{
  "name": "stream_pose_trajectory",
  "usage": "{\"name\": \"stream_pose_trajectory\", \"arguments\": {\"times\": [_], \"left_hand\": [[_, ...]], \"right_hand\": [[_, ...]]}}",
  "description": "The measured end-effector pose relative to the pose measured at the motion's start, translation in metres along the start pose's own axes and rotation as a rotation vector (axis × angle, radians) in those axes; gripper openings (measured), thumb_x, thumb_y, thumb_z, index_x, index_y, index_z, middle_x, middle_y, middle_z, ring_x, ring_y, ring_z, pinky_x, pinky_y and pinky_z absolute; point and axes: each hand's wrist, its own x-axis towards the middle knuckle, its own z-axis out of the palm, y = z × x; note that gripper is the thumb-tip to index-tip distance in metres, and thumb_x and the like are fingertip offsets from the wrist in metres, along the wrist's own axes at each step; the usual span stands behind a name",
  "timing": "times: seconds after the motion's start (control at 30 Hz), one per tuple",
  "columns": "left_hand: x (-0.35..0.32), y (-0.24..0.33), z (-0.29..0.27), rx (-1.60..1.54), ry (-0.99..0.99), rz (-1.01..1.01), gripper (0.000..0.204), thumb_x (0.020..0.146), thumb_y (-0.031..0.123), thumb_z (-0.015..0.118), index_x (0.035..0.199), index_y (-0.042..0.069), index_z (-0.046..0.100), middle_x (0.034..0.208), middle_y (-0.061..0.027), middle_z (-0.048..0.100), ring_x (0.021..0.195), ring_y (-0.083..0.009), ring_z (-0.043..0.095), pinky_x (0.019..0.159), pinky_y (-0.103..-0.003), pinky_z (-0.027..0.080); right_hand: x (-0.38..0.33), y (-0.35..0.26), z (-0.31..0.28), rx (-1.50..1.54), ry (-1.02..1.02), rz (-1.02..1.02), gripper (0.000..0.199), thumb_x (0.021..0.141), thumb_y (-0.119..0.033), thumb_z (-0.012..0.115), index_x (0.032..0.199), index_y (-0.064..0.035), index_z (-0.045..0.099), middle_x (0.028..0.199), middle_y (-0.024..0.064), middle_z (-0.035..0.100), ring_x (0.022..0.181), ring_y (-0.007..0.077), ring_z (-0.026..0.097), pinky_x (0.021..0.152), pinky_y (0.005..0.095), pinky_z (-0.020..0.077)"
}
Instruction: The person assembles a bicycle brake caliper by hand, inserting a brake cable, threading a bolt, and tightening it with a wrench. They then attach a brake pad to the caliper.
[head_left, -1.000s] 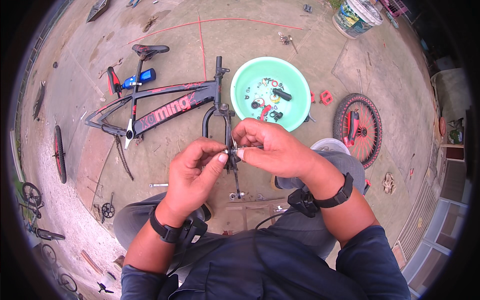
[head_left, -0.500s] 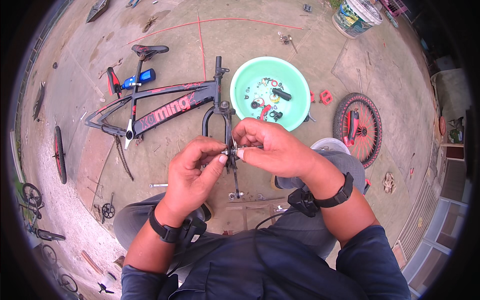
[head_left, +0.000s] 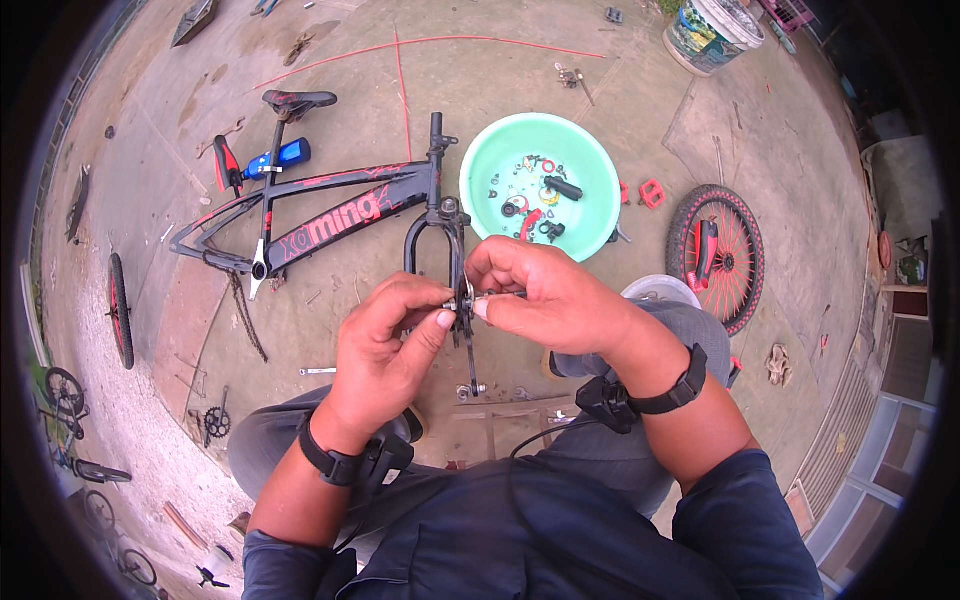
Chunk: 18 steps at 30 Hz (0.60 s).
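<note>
Far left of the concrete floor [head_left: 560, 90]: a loose black tyre [head_left: 119, 310] lies on edge, with small bicycles beyond it toward the lower-left rim. Next rightward, the black bicycle frame [head_left: 330, 205] with red lettering lies flat, saddle [head_left: 298, 101] pointing to the far edge, a blue bottle-shaped item [head_left: 285, 154] beside the seat tube, and a chain [head_left: 245, 315] trailing from the bottom bracket toward the near edge.

Centre: left hand [head_left: 385, 350] and right hand [head_left: 545, 295] meet over the front fork [head_left: 455, 235]. Left thumb and forefinger are pinched narrow on a small metal fitting [head_left: 463, 300] at the fork leg; right fingertips close on the same fitting from the other side. The fitting itself is mostly covered, so its kind cannot be told. It sits at the fork, between the two hands, above the person's knees.

Change over the last second: next to none. Both hands hold the same pinch at the same spot on the fork; frame, basin and wheel lie as they did. Reading: fine finger work in place, no reach for another part.

Right of centre: green basin [head_left: 480, 180] holding small black, red and yellow parts, touching nothing. Two red pedals [head_left: 650, 192] just beside its right rim. Further right, a wheel [head_left: 715, 255] with red spokes lies flat. Far right corner: a painted bucket [head_left: 712, 28].
</note>
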Motion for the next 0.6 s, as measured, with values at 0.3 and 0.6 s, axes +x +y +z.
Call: {"name": "stream_pose_trajectory", "arguments": {"times": [0.3, 0.6], "left_hand": [[-0.0021, 0.0061, 0.0034, -0.096, -0.011, -0.071, 0.016, 0.102, -0.002, 0.062, 0.118, -0.003, 0.062, 0.108, -0.0054, 0.063, 0.097, -0.0105, 0.062, 0.088, -0.026, 0.050], [0.0000, 0.0020, 0.0010, -0.061, -0.026, -0.051, 0.014, 0.100, -0.001, 0.065, 0.114, -0.001, 0.063, 0.104, -0.0061, 0.065, 0.096, -0.0113, 0.065, 0.085, -0.027, 0.054]], "right_hand": [[-0.0010, -0.0039, -0.0027, -0.015, -0.036, 0.037, 0.017, 0.097, -0.007, 0.062, 0.110, 0.0010, 0.056, 0.082, -0.0014, 0.055, 0.075, 0.0050, 0.048, 0.065, 0.0262, 0.0407], [-0.0023, -0.0040, -0.0052, -0.037, -0.066, 0.064, 0.017, 0.098, -0.006, 0.062, 0.112, 0.0014, 0.056, 0.087, -0.0012, 0.056, 0.077, 0.0046, 0.050, 0.067, 0.0250, 0.0418]]}}
